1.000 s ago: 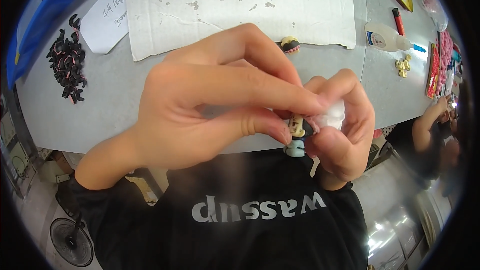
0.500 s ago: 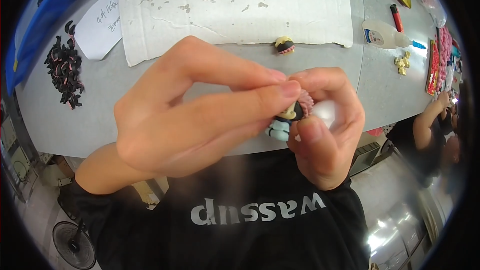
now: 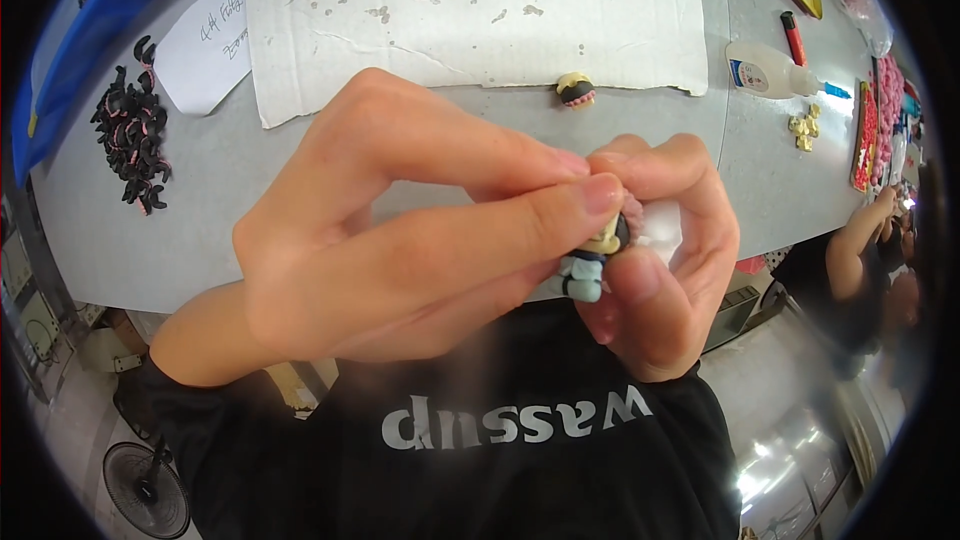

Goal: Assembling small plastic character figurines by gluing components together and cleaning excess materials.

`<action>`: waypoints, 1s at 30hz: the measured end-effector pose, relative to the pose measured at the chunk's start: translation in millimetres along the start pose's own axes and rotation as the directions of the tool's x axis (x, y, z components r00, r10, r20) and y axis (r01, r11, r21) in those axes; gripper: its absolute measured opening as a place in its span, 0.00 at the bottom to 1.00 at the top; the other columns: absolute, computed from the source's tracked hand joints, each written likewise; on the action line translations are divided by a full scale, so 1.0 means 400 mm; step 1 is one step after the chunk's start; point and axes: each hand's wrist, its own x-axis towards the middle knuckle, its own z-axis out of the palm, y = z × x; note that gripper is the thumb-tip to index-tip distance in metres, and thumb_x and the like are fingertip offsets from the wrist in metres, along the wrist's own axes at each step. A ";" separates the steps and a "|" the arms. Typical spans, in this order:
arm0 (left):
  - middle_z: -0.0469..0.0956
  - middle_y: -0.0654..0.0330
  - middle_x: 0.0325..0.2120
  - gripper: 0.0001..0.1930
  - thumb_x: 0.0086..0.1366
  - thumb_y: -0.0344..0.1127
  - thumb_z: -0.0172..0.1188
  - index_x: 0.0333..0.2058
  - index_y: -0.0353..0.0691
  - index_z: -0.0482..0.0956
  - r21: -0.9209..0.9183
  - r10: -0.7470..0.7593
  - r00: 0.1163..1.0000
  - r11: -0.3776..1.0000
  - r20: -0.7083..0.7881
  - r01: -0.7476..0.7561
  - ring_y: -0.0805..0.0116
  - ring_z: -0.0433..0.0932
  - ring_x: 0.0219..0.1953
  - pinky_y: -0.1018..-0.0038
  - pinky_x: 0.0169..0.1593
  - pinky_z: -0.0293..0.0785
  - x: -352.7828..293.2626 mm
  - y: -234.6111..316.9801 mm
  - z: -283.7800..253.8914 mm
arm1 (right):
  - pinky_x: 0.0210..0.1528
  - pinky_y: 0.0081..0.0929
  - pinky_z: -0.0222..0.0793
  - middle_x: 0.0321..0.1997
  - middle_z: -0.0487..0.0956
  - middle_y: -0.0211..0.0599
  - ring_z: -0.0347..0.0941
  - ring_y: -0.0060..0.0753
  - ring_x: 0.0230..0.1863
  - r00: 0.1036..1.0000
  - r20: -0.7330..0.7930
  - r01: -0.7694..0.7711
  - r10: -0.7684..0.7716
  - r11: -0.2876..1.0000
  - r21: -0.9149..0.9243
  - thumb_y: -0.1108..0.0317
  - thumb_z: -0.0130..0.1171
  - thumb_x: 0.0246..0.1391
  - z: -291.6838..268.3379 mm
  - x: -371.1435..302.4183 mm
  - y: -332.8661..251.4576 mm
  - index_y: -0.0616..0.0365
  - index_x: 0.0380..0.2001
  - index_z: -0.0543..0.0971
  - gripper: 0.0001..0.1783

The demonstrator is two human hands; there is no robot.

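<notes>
A small toy figurine (image 3: 583, 275) with a pale blue-green body, dark band, cream part and pink frilled edge is between my two hands, over the table's near edge. My left hand (image 3: 400, 230) reaches across from the left, thumb and forefinger pinched at the figurine's top. My right hand (image 3: 670, 260) curls round its right side, with thumb and fingers on it. Something white (image 3: 662, 227) shows inside my right hand; its kind cannot be made out. The fingers hide much of the figurine. Beyond my hands lies a small cream, black and pink figurine piece (image 3: 576, 91).
A pile of black and pink pieces (image 3: 133, 135) lies left, near a blue bin (image 3: 75, 50) and white paper (image 3: 205, 45). White cardboard (image 3: 480, 35) covers the back. To the right are a glue bottle (image 3: 770, 72), red marker (image 3: 793, 38) and gold pieces (image 3: 804, 127). Another person's arm (image 3: 850, 255) shows far right.
Both hands and the figurine have shifted slightly right and toward me. The figurine is turned a little, and more of its lower body shows. The pinch stays closed.
</notes>
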 end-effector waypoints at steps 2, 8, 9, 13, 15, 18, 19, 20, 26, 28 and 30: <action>0.69 0.55 0.33 0.20 0.38 0.14 0.55 0.34 0.36 0.74 0.020 0.005 1.000 1.000 0.002 -0.005 0.68 0.69 0.26 0.80 0.26 0.66 0.001 -0.002 0.001 | 0.08 0.10 0.49 0.27 0.69 0.40 0.56 0.14 0.08 1.000 0.010 -0.001 0.000 0.999 0.051 0.60 0.61 0.39 0.006 0.006 0.004 0.64 0.34 0.65 0.24; 0.69 0.53 0.32 0.17 0.41 0.14 0.55 0.33 0.39 0.72 -0.009 -0.068 0.997 0.998 0.037 0.068 0.66 0.68 0.26 0.78 0.27 0.67 0.004 0.011 -0.007 | 0.05 0.11 0.51 0.27 0.67 0.42 0.55 0.15 0.06 0.997 0.060 0.038 -0.045 0.994 0.107 0.63 0.57 0.39 0.004 0.017 0.005 0.62 0.33 0.65 0.20; 0.69 0.53 0.32 0.17 0.41 0.14 0.55 0.33 0.39 0.72 -0.008 -0.069 0.997 0.998 0.038 0.069 0.66 0.68 0.26 0.78 0.27 0.67 0.004 0.013 -0.007 | 0.05 0.11 0.51 0.26 0.67 0.43 0.54 0.15 0.06 0.997 0.060 0.038 -0.044 0.995 0.090 0.64 0.57 0.38 0.005 0.018 0.005 0.62 0.33 0.65 0.20; 0.68 0.56 0.31 0.16 0.42 0.13 0.55 0.30 0.40 0.71 -0.026 -0.100 0.994 0.995 0.049 0.101 0.66 0.67 0.26 0.76 0.26 0.68 0.003 0.017 -0.009 | 0.05 0.10 0.50 0.25 0.66 0.42 0.54 0.15 0.06 0.993 0.090 0.068 -0.075 0.995 0.079 0.63 0.57 0.37 0.001 0.021 0.008 0.61 0.32 0.66 0.19; 0.68 0.56 0.30 0.16 0.42 0.13 0.55 0.30 0.40 0.70 -0.026 -0.098 0.993 0.995 0.068 0.100 0.67 0.67 0.26 0.75 0.26 0.69 0.002 0.017 -0.012 | 0.05 0.10 0.49 0.24 0.66 0.42 0.53 0.14 0.06 0.989 0.111 0.086 -0.093 0.994 0.071 0.63 0.57 0.37 -0.003 0.023 0.010 0.61 0.31 0.66 0.18; 0.68 0.57 0.30 0.17 0.42 0.12 0.54 0.29 0.40 0.70 -0.029 -0.102 0.992 0.994 0.075 0.104 0.68 0.66 0.26 0.75 0.26 0.69 0.000 0.016 -0.014 | 0.06 0.10 0.49 0.23 0.66 0.42 0.53 0.13 0.06 0.983 0.141 0.110 -0.118 0.992 0.060 0.63 0.57 0.36 -0.009 0.028 0.018 0.61 0.30 0.67 0.18; 0.68 0.58 0.29 0.17 0.41 0.11 0.54 0.29 0.40 0.70 -0.030 -0.101 0.992 0.994 0.072 0.103 0.68 0.66 0.25 0.75 0.25 0.69 -0.002 0.014 -0.013 | 0.06 0.10 0.49 0.23 0.66 0.42 0.53 0.13 0.06 0.983 0.141 0.107 -0.115 0.992 0.061 0.63 0.57 0.36 -0.012 0.031 0.023 0.61 0.30 0.67 0.18; 0.68 0.58 0.29 0.17 0.40 0.11 0.54 0.29 0.40 0.71 -0.033 -0.098 0.993 0.994 0.070 0.100 0.69 0.66 0.25 0.75 0.25 0.69 0.000 0.016 -0.014 | 0.06 0.09 0.47 0.22 0.66 0.41 0.52 0.13 0.06 0.977 0.160 0.137 -0.143 0.990 0.045 0.63 0.57 0.35 -0.014 0.033 0.023 0.60 0.29 0.67 0.17; 0.69 0.59 0.28 0.18 0.38 0.10 0.56 0.27 0.40 0.72 -0.006 -0.080 0.996 0.997 0.037 0.080 0.69 0.66 0.24 0.76 0.23 0.68 -0.005 0.014 -0.012 | 0.11 0.09 0.45 0.21 0.66 0.39 0.51 0.11 0.10 0.960 0.184 0.212 -0.212 0.977 0.023 0.61 0.58 0.33 -0.014 0.041 0.036 0.59 0.27 0.68 0.17; 0.70 0.60 0.28 0.18 0.37 0.10 0.56 0.27 0.40 0.72 0.003 -0.067 0.997 0.998 0.038 0.067 0.69 0.66 0.23 0.76 0.23 0.68 -0.006 0.013 -0.011 | 0.12 0.10 0.45 0.20 0.66 0.38 0.51 0.11 0.11 0.955 0.183 0.234 -0.233 0.972 0.014 0.61 0.58 0.33 -0.016 0.043 0.038 0.58 0.26 0.68 0.17; 0.70 0.60 0.29 0.18 0.37 0.10 0.56 0.27 0.40 0.72 0.016 -0.057 0.998 0.998 0.037 0.057 0.69 0.67 0.23 0.76 0.23 0.68 -0.009 0.013 -0.012 | 0.15 0.10 0.45 0.20 0.66 0.37 0.52 0.12 0.13 0.950 0.180 0.253 -0.254 0.967 0.028 0.60 0.59 0.31 -0.016 0.043 0.040 0.57 0.25 0.68 0.17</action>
